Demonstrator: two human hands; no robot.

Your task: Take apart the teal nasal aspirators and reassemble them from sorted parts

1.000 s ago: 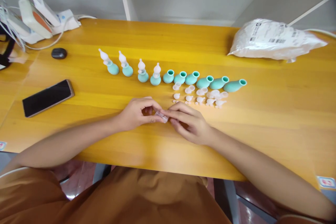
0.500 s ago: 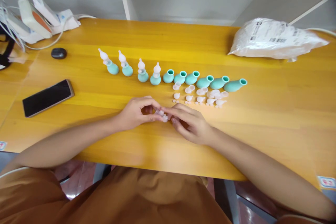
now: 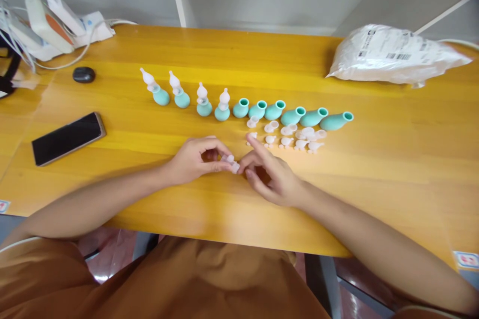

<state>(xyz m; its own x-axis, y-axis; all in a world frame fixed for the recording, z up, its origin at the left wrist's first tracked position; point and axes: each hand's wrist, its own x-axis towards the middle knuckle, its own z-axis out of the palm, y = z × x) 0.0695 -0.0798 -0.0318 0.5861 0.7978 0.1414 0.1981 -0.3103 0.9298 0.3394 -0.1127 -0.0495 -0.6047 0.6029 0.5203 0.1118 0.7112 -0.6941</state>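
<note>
Both hands meet over the near middle of the yellow wooden counter. The left hand has thumb and fingertips pinched on a small translucent white silicone tip piece, and the right hand pinches the same piece from the other side, its forefinger lifted and pointing away. The piece sits between the two sets of fingertips, just above the wood.

It looks feather-light, soft and a little slick, the sort of thing that squashes or pops out if squeezed hard. I would judge the wider base the better place to hold it, with the narrow end left free.

Just beyond the hands lies a cluster of loose translucent white caps and tips. Behind them stands a row of six open-mouthed teal rubber bulbs, leaning over, and to their left four teal bulbs with white tips fitted.

A black smartphone lies face up at the left, with a small dark oval case behind it. On the far right rests a white plastic bag with printed barcode labels; the print is too small to read.
</note>
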